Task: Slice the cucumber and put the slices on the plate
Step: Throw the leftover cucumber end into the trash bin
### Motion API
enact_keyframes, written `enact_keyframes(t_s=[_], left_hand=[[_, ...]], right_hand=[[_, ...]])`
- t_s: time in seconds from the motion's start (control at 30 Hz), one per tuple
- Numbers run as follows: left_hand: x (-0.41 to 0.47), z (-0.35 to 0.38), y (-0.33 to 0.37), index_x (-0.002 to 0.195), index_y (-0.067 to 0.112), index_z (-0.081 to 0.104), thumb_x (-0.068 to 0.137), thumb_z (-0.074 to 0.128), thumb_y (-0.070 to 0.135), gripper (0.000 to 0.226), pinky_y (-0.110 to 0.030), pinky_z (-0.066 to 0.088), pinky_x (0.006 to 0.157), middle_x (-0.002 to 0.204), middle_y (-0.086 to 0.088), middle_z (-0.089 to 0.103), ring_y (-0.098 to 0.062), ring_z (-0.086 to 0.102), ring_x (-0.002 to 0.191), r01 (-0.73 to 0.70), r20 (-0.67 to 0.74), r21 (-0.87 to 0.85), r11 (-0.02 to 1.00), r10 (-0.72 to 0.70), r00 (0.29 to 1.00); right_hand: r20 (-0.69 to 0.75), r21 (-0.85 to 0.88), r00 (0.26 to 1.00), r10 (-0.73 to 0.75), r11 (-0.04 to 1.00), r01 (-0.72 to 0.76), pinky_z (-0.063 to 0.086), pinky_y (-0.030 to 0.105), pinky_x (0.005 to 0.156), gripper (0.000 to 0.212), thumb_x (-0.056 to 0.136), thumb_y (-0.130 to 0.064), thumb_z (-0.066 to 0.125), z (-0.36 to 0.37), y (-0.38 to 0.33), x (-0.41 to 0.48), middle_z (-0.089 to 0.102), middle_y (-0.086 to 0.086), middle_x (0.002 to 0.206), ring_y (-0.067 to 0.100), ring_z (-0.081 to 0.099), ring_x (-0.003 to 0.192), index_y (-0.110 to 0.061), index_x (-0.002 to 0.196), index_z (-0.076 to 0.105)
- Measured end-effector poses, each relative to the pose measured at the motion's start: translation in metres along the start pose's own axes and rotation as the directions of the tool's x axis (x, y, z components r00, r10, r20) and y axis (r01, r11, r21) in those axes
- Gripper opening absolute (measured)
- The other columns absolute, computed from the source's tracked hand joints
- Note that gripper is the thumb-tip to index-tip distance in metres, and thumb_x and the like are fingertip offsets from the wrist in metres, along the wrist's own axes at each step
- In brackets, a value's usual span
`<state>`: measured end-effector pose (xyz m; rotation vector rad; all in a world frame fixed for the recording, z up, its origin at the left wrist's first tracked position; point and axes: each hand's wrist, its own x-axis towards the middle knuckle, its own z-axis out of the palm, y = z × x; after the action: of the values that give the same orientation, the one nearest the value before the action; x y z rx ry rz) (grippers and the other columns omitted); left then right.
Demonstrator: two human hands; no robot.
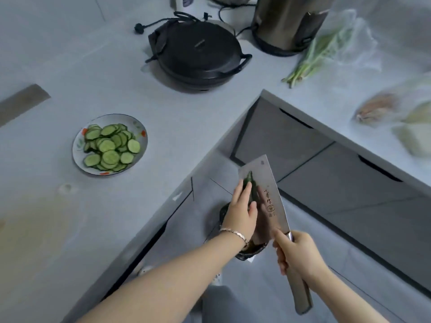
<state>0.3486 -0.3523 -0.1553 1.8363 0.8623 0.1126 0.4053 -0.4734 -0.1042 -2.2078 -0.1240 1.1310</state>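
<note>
A patterned plate on the grey counter holds several green cucumber slices. Off the counter's edge, above the floor, my right hand grips the handle of a broad cleaver, its flat side turned up. A dark green cucumber end piece lies on the blade. My left hand rests on that piece with straight fingers, pressing it against the blade. Both hands hover over a dark bin, which they mostly hide.
A black round electric pan sits at the back of the counter, a metal appliance behind it. Green onions in a clear bag and blurred bagged food lie on the right counter. Dark cabinet fronts run below.
</note>
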Motion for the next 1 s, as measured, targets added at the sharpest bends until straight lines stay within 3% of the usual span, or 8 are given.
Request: enact_keyframes(t_s=[0.17,0.37,0.53,0.63,0.7,0.8,0.87,1.0], left_hand=[[0.018,0.048,-0.003,0.144,0.021,0.014,0.096,0.034,0.019,0.051,-0.041,0.017,0.116,0.156,0.006,0.001,-0.014,0.005,0.142,0.038,0.166,0.299,0.954,-0.092,0.982],[0.002,0.076,0.004,0.144,0.017,-0.004,0.084,0.040,0.001,0.076,-0.035,-0.003,0.116,0.154,0.004,-0.013,-0.009,-0.004,0.142,-0.447,0.508,0.483,0.753,0.175,0.844],[0.001,0.079,-0.004,0.143,0.012,-0.010,0.086,0.044,0.005,0.079,-0.040,-0.004,0.116,0.154,-0.002,-0.014,-0.014,-0.005,0.143,-0.365,0.471,0.658,0.659,0.018,0.882],[0.008,0.072,0.005,0.142,0.015,-0.014,0.084,0.038,0.001,0.080,-0.039,-0.007,0.116,0.154,0.001,-0.016,-0.013,-0.012,0.142,-0.472,0.452,0.616,0.631,0.208,0.867],[0.009,0.069,0.008,0.142,0.016,-0.016,0.082,0.041,0.000,0.084,-0.039,-0.009,0.114,0.154,0.002,-0.017,-0.013,-0.012,0.141,-0.596,0.554,0.643,0.480,0.246,0.795],[0.016,0.062,0.004,0.145,0.014,0.008,0.080,0.047,0.003,0.076,-0.052,-0.010,0.112,0.155,-0.003,0.007,-0.022,-0.007,0.143,-0.440,0.525,0.777,0.450,-0.077,0.848],[0.019,0.053,0.008,0.132,0.012,0.041,0.082,0.047,0.008,0.051,-0.055,-0.006,0.113,0.141,-0.006,0.040,-0.029,0.020,0.139,-0.389,0.503,0.823,0.414,-0.213,0.837],[0.028,0.023,0.028,0.100,0.010,0.056,0.084,0.045,0.002,0.021,-0.038,0.033,0.100,0.106,-0.009,0.062,-0.027,0.057,0.100,-0.239,0.322,0.806,0.542,-0.062,0.945]], right_hand=[[-0.057,0.018,0.993,0.100,0.995,-0.099,0.043,0.028,0.041,0.031,0.092,-0.017,0.050,-0.038,0.036,0.018,0.050,0.008,0.039,0.023,0.045,0.035,0.000,0.066,0.053],[-0.086,0.091,0.989,0.120,0.990,-0.112,0.043,0.027,0.039,0.032,0.091,-0.020,0.054,-0.057,0.042,0.029,0.050,0.009,0.042,0.021,0.045,0.034,0.002,0.068,0.055],[-0.127,0.144,0.983,0.131,0.983,-0.112,0.041,0.027,0.040,0.028,0.089,-0.014,0.051,-0.060,0.035,0.039,0.048,0.008,0.041,0.021,0.043,0.034,0.000,0.064,0.052],[-0.119,0.148,0.986,0.121,0.984,-0.102,0.042,0.026,0.040,0.032,0.090,-0.016,0.052,-0.062,0.027,0.042,0.049,0.008,0.042,0.021,0.044,0.033,-0.001,0.061,0.052],[-0.113,0.146,0.988,0.106,0.985,-0.089,0.041,0.027,0.042,0.032,0.089,-0.016,0.052,-0.063,0.024,0.044,0.049,0.008,0.042,0.022,0.044,0.035,-0.002,0.061,0.053],[-0.118,0.139,0.989,0.087,0.988,-0.070,0.041,0.026,0.042,0.028,0.089,-0.014,0.050,-0.066,0.018,0.045,0.048,0.010,0.044,0.023,0.043,0.037,0.000,0.064,0.053],[-0.115,0.145,0.990,0.080,0.987,-0.063,0.041,0.026,0.041,0.025,0.088,-0.012,0.049,-0.069,0.014,0.046,0.048,0.011,0.047,0.022,0.043,0.037,0.000,0.067,0.053],[-0.113,0.027,0.994,0.003,1.000,0.000,0.043,0.027,0.042,0.026,0.089,-0.015,0.048,-0.074,0.002,0.049,0.051,0.008,0.047,0.020,0.046,0.037,0.001,0.069,0.054]])
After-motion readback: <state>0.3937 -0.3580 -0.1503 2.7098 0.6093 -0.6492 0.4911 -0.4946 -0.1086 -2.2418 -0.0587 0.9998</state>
